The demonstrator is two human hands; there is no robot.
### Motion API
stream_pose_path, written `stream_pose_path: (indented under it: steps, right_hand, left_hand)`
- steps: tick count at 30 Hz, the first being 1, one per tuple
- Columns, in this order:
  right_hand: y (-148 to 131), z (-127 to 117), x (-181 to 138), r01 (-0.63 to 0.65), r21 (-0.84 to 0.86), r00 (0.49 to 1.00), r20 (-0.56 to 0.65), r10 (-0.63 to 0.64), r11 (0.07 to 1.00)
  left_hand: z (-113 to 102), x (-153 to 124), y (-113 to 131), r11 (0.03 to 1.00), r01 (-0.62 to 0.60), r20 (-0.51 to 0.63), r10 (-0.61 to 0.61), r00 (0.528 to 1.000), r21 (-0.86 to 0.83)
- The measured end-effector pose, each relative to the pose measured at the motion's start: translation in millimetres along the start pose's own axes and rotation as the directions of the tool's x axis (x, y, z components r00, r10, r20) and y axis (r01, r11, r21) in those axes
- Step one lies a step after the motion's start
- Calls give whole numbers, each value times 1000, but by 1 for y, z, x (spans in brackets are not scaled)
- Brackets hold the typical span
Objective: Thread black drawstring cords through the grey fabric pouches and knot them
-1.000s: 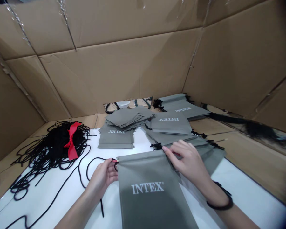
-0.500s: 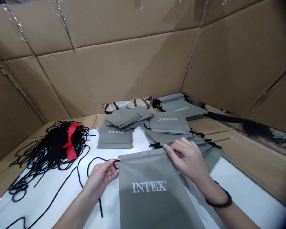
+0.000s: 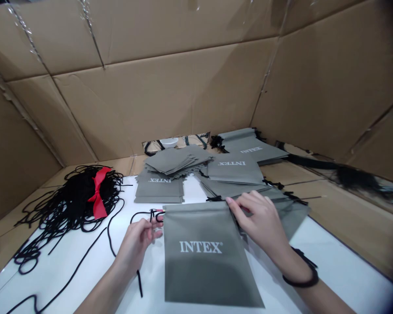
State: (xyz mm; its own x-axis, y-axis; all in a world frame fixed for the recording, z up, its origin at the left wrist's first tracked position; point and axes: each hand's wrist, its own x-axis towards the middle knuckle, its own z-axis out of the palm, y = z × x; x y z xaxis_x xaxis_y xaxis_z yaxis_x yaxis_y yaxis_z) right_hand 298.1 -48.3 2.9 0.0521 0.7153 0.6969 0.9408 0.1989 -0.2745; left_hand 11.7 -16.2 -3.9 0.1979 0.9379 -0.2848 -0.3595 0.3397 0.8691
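Nearest on the white worktop (image 3: 85,261) lies the grey bag (image 3: 205,266), flat, with the word INTEX upward. Its whole lower edge is now seen, while a second ago it ran out of the picture below; the bag has been shifted away from the person. At its upper left corner the black cord (image 3: 140,214) is pinched by the left hand (image 3: 139,237) between thumb and fingertips, and a small loop with a red tip (image 3: 159,210) now stands out of the hem there. The upper right corner is gripped as before by the bent fingers of the right hand (image 3: 262,222). Farther left a bundle of black cords (image 3: 68,200) with a red ribbon (image 3: 98,194) is unmoved, then stacks of grey bags (image 3: 159,187), then cardboard walls (image 3: 167,100).
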Motion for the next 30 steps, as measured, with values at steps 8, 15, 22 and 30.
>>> stream_pose_path:
  steps: [8, 15, 22, 30]
  right_hand:
    - [-8, -5, 0, 71, 12, 995, -67, -70, 997]
    - [-15, -8, 1, 138, 16, 979, -153, -134, 990]
    - [-20, -7, 1, 214, 47, 963, -176, -203, 976]
    - [-25, -2, -3, 233, 77, 969, -104, -225, 969]
  left_hand:
    - [8, -3, 1, 995, -24, 7, 24, 1000, 99]
    - [4, 0, -6, 992, -13, -12, 14, 1000, 129]
    - [15, -8, -4, 996, 65, -54, -62, 997, 58]
    - [22, -15, -9, 991, -22, -225, -8, 974, -131]
